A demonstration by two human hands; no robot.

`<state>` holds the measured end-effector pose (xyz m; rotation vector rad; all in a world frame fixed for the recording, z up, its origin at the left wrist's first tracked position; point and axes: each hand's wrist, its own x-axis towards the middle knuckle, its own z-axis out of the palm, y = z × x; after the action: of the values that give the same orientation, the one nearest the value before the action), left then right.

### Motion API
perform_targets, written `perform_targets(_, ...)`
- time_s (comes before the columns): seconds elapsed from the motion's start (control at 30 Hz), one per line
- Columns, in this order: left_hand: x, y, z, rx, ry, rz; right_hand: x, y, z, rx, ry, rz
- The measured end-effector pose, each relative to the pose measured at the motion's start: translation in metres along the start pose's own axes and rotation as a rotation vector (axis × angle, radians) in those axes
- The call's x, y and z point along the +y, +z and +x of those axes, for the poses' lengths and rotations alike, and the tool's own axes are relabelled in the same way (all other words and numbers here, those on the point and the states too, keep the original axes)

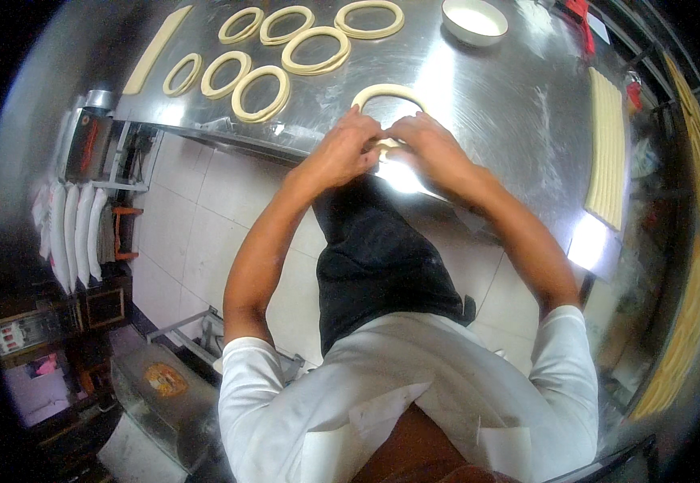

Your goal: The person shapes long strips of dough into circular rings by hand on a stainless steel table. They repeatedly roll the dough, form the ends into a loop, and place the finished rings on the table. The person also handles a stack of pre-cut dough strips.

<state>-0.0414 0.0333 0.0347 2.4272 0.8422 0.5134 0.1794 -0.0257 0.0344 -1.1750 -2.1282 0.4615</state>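
Observation:
Near the front edge of the steel table [479, 121], both my hands grip a ring of pale dough [390, 90]. Its far arc shows beyond my fingers; the near part is mostly covered by them. My left hand [348, 145] is closed on the ring's left side, fingers bent inward. Opposite it, my right hand [424, 143] pinches the right side, close to the left fingertips. A bit of dough shows between the two hands. Several finished-looking dough rings [260, 93] lie at the far left of the table, some overlapping one another.
A white bowl [475, 21] with white contents stands at the far side. Long dough strips [606, 145] lie side by side along the right edge, and one flat strip [157, 50] lies far left. White sacks [76, 229] and a grey machine [161, 398] are at the left.

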Motion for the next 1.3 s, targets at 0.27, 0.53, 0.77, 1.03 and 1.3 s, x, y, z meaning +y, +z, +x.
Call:
perform_targets(0.27, 0.000, -0.006, -0.004, 0.025, 0.077, 0.100, 0.007, 0.009, -0.003, 0.074, 0.001, 0.008)
perform_targets(0.53, -0.005, -0.002, -0.005, 0.097, 0.155, 0.101, 0.010, 0.013, 0.002, -0.003, 0.096, 0.025)
perform_targets(0.77, -0.006, 0.001, -0.009, 0.123, 0.137, 0.105, 0.000, 0.006, 0.002, -0.025, 0.185, 0.039)
perform_targets(1.03, 0.000, -0.004, -0.010, 0.086, 0.093, 0.120, -0.006, -0.004, -0.010, 0.076, 0.073, -0.147)
perform_targets(1.3, -0.007, 0.025, 0.006, 0.138, 0.050, 0.062, 0.000, -0.001, -0.028, 0.091, -0.135, -0.240)
